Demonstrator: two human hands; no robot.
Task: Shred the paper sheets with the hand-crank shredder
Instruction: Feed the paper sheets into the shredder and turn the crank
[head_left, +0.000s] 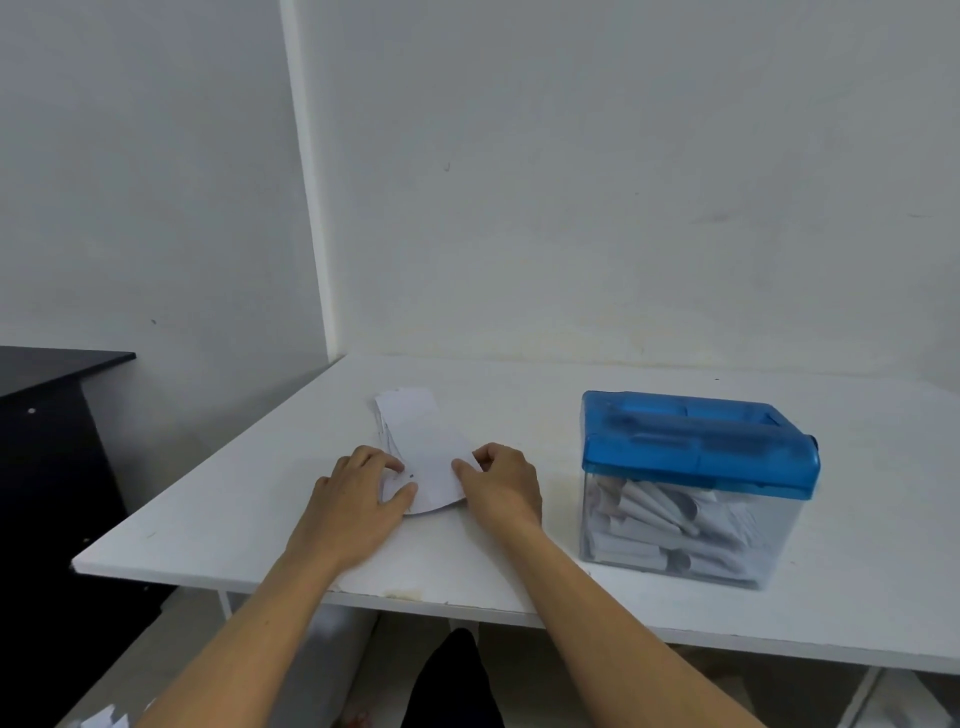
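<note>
A small stack of white paper sheets (421, 441) lies on the white table (519, 551), left of centre. My left hand (358, 499) pinches the stack's near left edge between thumb and fingers. My right hand (501, 486) pinches the near right edge with curled fingers. The near end of the top sheet bows upward between the two hands. The hand-crank shredder (696, 483) stands to the right, apart from both hands. It has a blue translucent lid and a clear bin holding several curled paper strips. Its crank is not clearly visible.
A white wall stands right behind the table. A black cabinet (52, 441) sits to the left, below table height. Paper scraps (104, 719) lie on the floor at the lower left. My dark-clothed leg (452, 680) shows under the table's front edge.
</note>
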